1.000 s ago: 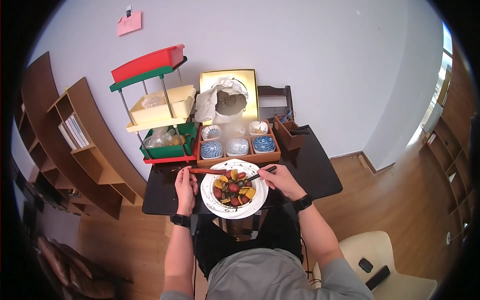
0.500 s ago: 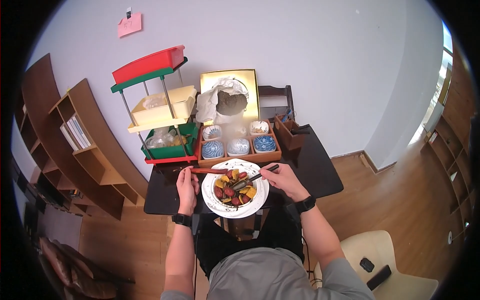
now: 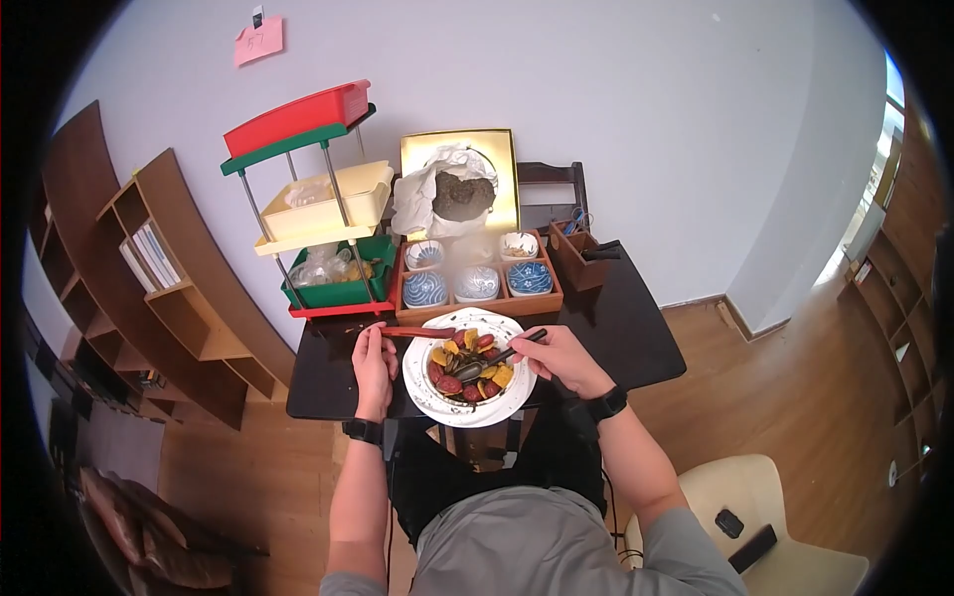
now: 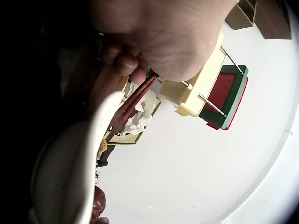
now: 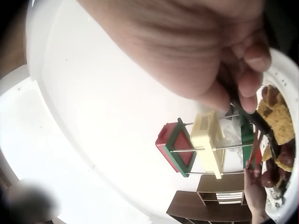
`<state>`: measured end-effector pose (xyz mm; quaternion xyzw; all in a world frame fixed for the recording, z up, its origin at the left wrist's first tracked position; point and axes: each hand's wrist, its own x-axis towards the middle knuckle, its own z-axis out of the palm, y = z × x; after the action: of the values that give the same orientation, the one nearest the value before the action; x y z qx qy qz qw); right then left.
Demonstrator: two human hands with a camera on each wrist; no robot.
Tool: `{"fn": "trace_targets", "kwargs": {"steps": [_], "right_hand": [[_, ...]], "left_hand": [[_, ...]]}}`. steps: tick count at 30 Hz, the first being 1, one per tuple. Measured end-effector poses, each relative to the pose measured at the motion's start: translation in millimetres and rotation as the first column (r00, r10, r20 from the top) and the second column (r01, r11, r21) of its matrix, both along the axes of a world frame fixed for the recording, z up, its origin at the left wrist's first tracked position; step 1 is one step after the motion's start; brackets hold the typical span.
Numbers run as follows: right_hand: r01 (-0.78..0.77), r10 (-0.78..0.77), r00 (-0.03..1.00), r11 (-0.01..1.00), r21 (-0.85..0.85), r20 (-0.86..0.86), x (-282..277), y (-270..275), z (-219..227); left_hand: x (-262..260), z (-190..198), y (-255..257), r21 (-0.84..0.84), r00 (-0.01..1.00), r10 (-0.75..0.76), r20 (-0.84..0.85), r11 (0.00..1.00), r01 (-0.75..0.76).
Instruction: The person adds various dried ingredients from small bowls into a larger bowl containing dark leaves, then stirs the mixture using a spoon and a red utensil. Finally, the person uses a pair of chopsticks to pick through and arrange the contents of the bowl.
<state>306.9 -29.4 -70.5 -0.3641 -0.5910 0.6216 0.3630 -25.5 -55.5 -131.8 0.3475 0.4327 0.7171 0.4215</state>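
Note:
A white wide-rimmed bowl (image 3: 422, 402) holds red dates (image 3: 447, 384), yellow peel-like pieces (image 5: 282, 123) and dark bits. My left hand (image 3: 373, 370) pinches red-brown tongs (image 3: 422, 333) by one end; their two prongs (image 4: 133, 100) reach over the bowl's far left rim. With thumb and fingers, my right hand (image 3: 564, 360) grips a black spoon (image 3: 517, 348) that slants down to the left. Its dark head overlaps the dates and yellow pieces. Dark specks dot the rim.
Behind the bowl stands a wooden divided tray (image 3: 447, 311) with several small patterned bowls. A tiered rack (image 3: 343, 248) of coloured bins is at left, a gold box (image 3: 505, 189) with dark matter in white paper behind, and a brown holder (image 3: 576, 266) at right.
The spoon's head, largely hidden among the food a second ago, has come into view and shifted left and down across it. The left hand and tongs stay nearly in place.

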Motion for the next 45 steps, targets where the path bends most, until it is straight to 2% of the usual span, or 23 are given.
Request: {"fn": "trace_targets", "kwargs": {"steps": [5, 7, 9, 11, 14, 17, 21, 24, 33, 36, 39, 42, 45], "right_hand": [[0.056, -0.072, 0.991, 0.989, 0.136, 0.111, 5, -15, 25], [0.078, -0.109, 0.981, 0.978, 0.193, 0.159, 8, -22, 34], [0.076, -0.121, 0.974, 0.972, 0.223, 0.194, 11, -29, 38], [0.061, -0.111, 0.978, 0.962, 0.268, 0.178, 11, -32, 33], [0.077, -0.161, 0.968, 0.922, 0.379, 0.193, 3, -31, 27], [0.095, -0.168, 0.968, 0.932, 0.351, 0.184, -2, -28, 19], [0.121, -0.168, 0.972, 0.957, 0.263, 0.163, 1, -29, 16], [0.134, -0.157, 0.982, 0.972, 0.192, 0.108, 5, -30, 12], [0.097, -0.091, 0.995, 0.987, 0.126, -0.048, 2, -20, -10], [0.059, -0.053, 0.997, 0.994, 0.092, -0.059, 1, -19, -10], [0.057, -0.052, 0.995, 0.997, 0.05, -0.087, 0, -16, -14], [0.072, -0.074, 0.989, 0.997, -0.026, -0.126, 2, -17, -13], [0.078, -0.093, 0.98, 0.993, -0.088, -0.175, 4, -16, -15]], "left_hand": [[-4, 6, -8, 0.091, 0.997, 0.044, 0.056, 0.995, -0.049], [-12, 22, -24, 0.132, 0.994, 0.113, -0.006, 0.985, -0.112], [-15, 45, -47, 0.156, 0.985, 0.154, -0.077, 0.978, -0.141], [-12, 68, -70, 0.149, 0.947, 0.189, -0.26, 0.977, -0.155], [4, 88, -94, 0.075, 0.894, 0.103, -0.437, 0.994, -0.078], [24, 93, -98, 0.035, 0.796, 0.03, -0.605, 0.999, -0.01], [40, 88, -90, 0.042, 0.771, -0.001, -0.636, 0.998, 0.036], [46, 88, -87, 0.06, 0.738, 0.026, -0.674, 0.998, 0.019], [63, 93, -81, 0.238, 0.521, 0.195, -0.831, 0.971, 0.016], [63, 89, -80, 0.234, 0.519, 0.188, -0.834, 0.972, 0.024], [58, 82, -79, 0.165, 0.612, 0.133, -0.78, 0.986, -0.004], [47, 78, -83, 0.174, 0.676, 0.142, -0.723, 0.984, -0.021], [42, 85, -91, 0.122, 0.8, 0.114, -0.589, 0.991, -0.051]]}}
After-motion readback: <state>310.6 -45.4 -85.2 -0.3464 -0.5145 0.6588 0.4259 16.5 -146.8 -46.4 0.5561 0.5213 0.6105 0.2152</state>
